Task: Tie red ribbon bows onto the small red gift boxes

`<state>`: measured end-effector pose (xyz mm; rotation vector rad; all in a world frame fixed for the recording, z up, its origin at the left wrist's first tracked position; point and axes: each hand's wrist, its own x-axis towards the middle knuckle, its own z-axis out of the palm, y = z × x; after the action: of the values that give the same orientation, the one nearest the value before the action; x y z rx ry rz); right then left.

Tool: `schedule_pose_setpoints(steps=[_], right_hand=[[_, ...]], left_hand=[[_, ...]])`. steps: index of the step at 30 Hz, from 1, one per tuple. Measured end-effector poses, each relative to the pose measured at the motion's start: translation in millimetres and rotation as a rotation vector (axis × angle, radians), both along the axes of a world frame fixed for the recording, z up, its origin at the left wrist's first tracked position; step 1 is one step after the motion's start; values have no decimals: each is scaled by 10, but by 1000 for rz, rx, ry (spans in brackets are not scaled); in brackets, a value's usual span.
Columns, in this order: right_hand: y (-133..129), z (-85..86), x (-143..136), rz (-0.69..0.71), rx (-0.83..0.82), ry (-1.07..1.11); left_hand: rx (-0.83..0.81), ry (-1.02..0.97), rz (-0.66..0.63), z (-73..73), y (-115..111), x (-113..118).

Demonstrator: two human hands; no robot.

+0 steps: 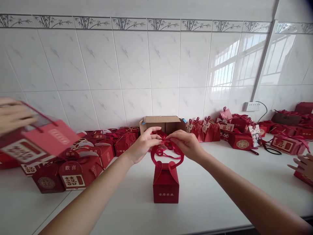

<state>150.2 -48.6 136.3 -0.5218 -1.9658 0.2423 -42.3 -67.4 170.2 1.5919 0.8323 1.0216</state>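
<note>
A small red gift box (166, 192) with gold characters on its front stands upright on the white table (127, 209). Two curved red handles (181, 160) rise from its folded top and meet between my hands. My left hand (146, 142) pinches a red ribbon (166, 141) at the top of the handles, its index finger reaching forward. From the other side, my right hand (187, 143) is closed on the same ribbon, fingertips bunched near the left ones. The exact lay of the ribbon under my fingers is hidden.
Behind the box is an open cardboard carton (162, 125) with red ribbons around it. Many red gift boxes (80, 173) crowd the left; more (241, 140) stand at right. Another person's blurred hand (14, 114) holds a red bag at left; another hand (305, 164) shows at the right edge.
</note>
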Motion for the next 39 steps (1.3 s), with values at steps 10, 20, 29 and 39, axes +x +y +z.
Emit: schedule_pose_setpoints(steps=[10, 20, 29, 39], right_hand=[[40, -8, 127, -328, 730, -416], [-176, -392, 218, -429, -173, 336], [-364, -1410, 1122, -858, -571, -77], [-378, -934, 220, -258, -541, -191]], left_hand=[[-296, -287, -46, -28, 76, -51], [787, 356, 702, -299, 80, -329], [531, 749, 731, -1160, -161, -1274], [173, 379, 342, -1085, -90, -314]])
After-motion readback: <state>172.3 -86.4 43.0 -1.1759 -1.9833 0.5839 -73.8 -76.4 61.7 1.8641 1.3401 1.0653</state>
